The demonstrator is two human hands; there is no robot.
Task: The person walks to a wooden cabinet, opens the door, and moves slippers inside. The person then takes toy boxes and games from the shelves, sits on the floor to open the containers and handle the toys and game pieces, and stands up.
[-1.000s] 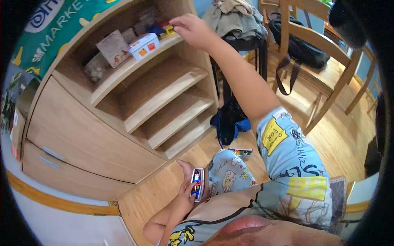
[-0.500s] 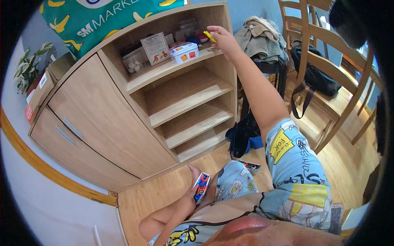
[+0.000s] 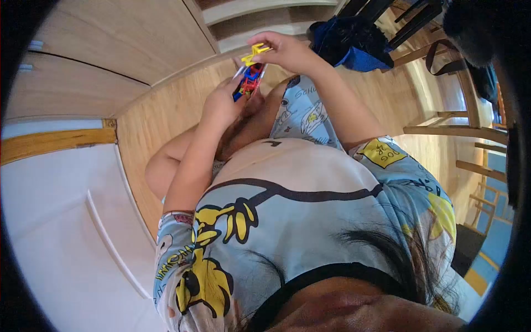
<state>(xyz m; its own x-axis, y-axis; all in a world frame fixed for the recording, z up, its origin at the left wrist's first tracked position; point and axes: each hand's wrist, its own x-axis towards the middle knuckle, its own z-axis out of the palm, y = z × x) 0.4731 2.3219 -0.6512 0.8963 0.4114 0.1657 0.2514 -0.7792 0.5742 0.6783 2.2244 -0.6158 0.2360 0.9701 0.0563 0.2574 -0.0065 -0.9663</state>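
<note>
My left hand (image 3: pixel 221 105) is wrapped round a small open box of red and blue plastic pieces (image 3: pixel 251 82), held low above my crossed legs. Between the fingertips of my right hand (image 3: pixel 285 52) is a small yellow plastic piece (image 3: pixel 255 53) with thin legs or prongs. It is right over the far end of the box; whether it touches the pieces inside I cannot tell. My left fingers and palm hide part of the box.
Ahead stand a wooden cabinet (image 3: pixel 110 39) and its low shelves (image 3: pixel 265 12). A dark and blue cloth item (image 3: pixel 359 50) lies on the wooden floor (image 3: pixel 381 102) to the right, near a wooden chair (image 3: pixel 464 131). A white panel (image 3: pixel 50 221) is on my left.
My right hand has come down from the upper shelf to the box, still gripping the yellow piece. My left hand keeps hold of the box. The view has tilted down.
</note>
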